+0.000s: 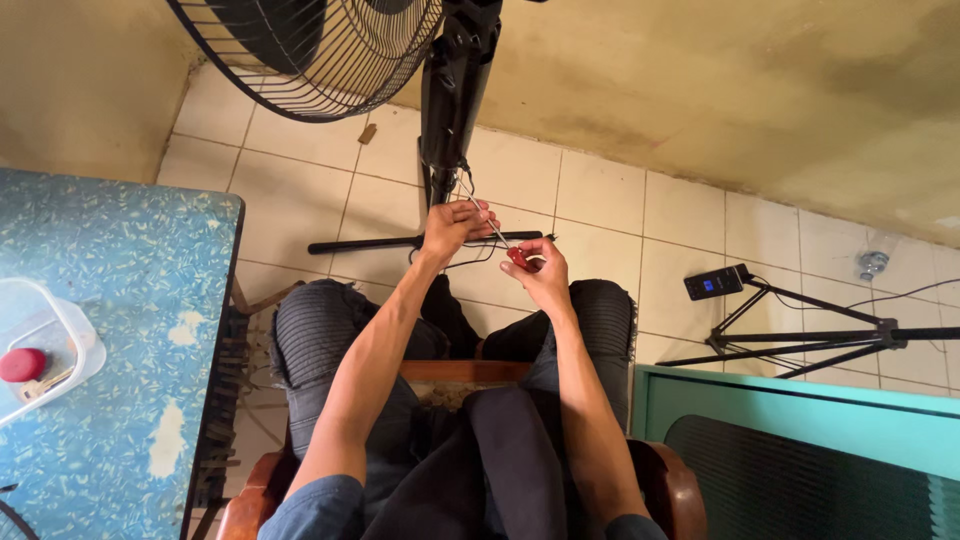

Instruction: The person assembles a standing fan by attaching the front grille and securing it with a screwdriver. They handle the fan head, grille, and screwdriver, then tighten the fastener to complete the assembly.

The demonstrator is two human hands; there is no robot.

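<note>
A person sits on a wooden chair (455,372) and works on a standing fan (320,50). The job in hand looks like fixing the thin wires (462,185) that hang near the bottom of the fan's black pole (452,90). The left hand (452,225) is up by the pole, with its fingers pinched shut on the wires or on the tip of the tool; which one is too small to tell. The right hand (540,275) is just beside it, a little lower, wrapped tight around the red handle of a screwdriver (505,245). The thin metal shaft points up toward the left hand, so the two hands nearly meet. The next move would call for a steady tip and a careful, small turn or push, because the wires are thin and could slip. On the blue table (120,330) to the left sits a clear plastic box (75,335). Inside it lies something with a red round top (22,365), plus small bits too blurry to name.
</note>
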